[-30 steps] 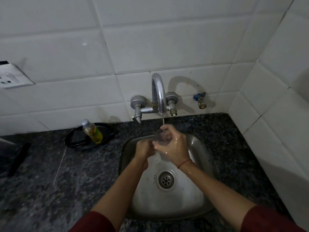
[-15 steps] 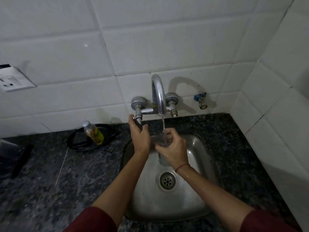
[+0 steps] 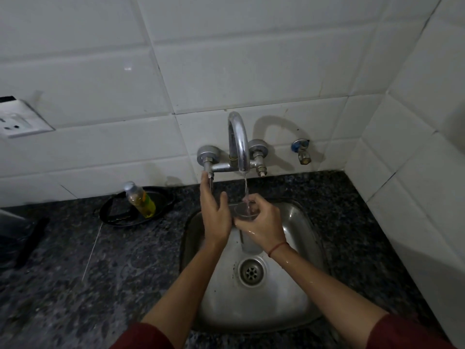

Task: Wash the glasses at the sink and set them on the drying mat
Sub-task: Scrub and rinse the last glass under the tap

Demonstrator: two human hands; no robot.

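A clear drinking glass (image 3: 243, 210) sits upright in my right hand (image 3: 261, 224), which is wrapped around it over the steel sink (image 3: 305, 238). A thin stream of water (image 3: 245, 190) falls from the curved chrome faucet (image 3: 238, 139) into the glass. My left hand (image 3: 214, 212) reaches up beside the glass, its fingertips touching the left tap handle (image 3: 209, 176); the thumb stands apart. No drying mat is in view.
A small bottle of yellow liquid (image 3: 140, 199) lies in a black dish (image 3: 118, 212) left of the sink on the dark granite counter (image 3: 100, 273). A wall socket (image 3: 17, 119) is at far left, a spare valve (image 3: 302, 153) right of the faucet. White tiled walls close the right corner.
My left hand left the glass and rose to the left tap handle. The right hand keeps the glass under the stream, now slightly lower and to the right.
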